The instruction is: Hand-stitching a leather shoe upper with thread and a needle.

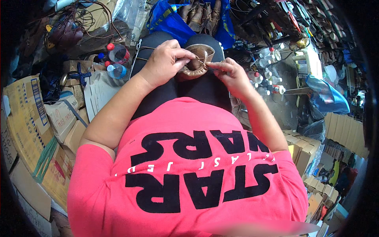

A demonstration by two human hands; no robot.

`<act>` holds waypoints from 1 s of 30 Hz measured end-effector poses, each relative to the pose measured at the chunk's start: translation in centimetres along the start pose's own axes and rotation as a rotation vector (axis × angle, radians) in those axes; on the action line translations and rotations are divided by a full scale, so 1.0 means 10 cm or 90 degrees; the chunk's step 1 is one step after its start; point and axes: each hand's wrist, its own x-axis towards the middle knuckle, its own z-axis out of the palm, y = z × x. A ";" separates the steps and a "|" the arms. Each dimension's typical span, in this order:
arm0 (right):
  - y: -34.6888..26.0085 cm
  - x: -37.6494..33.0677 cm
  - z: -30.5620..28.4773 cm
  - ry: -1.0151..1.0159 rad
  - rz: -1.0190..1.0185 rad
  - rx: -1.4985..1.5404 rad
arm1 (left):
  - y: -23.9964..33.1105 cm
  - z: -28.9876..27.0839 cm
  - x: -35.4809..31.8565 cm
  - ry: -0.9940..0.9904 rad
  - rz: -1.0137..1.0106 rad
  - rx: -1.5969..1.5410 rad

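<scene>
While what looks like a brown leather shoe (194,66) rests on dark trousers (156,41) near the knees, its glossy, creased shell seems light, pliable, probably best held by its rim. Fingers of the left hand (167,60) pinch a thin pale strand (200,60); the right hand's (229,72) meet the edge, grip unclear.

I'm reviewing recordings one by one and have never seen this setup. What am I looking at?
There is no machine: a person works with two bare hands. The picture comes from the left one of two fisheye cameras on the head, looking down, so edges bend and a pink shirt fills the lower part. A brown leather piece rests on the lap. The left hand pinches a thin cord; the right hand has its fingertips at the piece's edge, their grip unclear. Around lie cardboard boxes, plastic bottles and a blue bag.
</scene>
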 end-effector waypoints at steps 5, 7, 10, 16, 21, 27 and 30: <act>0.11 0.18 -0.16 -0.108 0.040 0.102 | -0.08 0.06 0.01 -0.044 -0.010 0.042; 0.16 0.24 -0.18 -0.138 0.031 0.107 | -0.09 0.07 0.02 -0.064 -0.020 0.050; 0.11 0.26 -0.21 -0.159 0.042 0.106 | -0.09 0.08 0.02 -0.041 0.012 0.054; 0.15 0.28 -0.24 -0.165 0.062 0.086 | -0.09 0.07 0.05 -0.065 0.007 0.054; 0.16 0.29 -0.26 -0.178 0.033 0.093 | -0.14 0.09 0.07 -0.080 0.008 0.012; 0.17 0.30 -0.27 -0.188 0.041 0.119 | -0.11 0.08 0.07 -0.088 0.009 0.028; 0.19 0.31 -0.27 -0.192 0.043 0.123 | -0.11 0.12 0.09 -0.088 0.018 0.036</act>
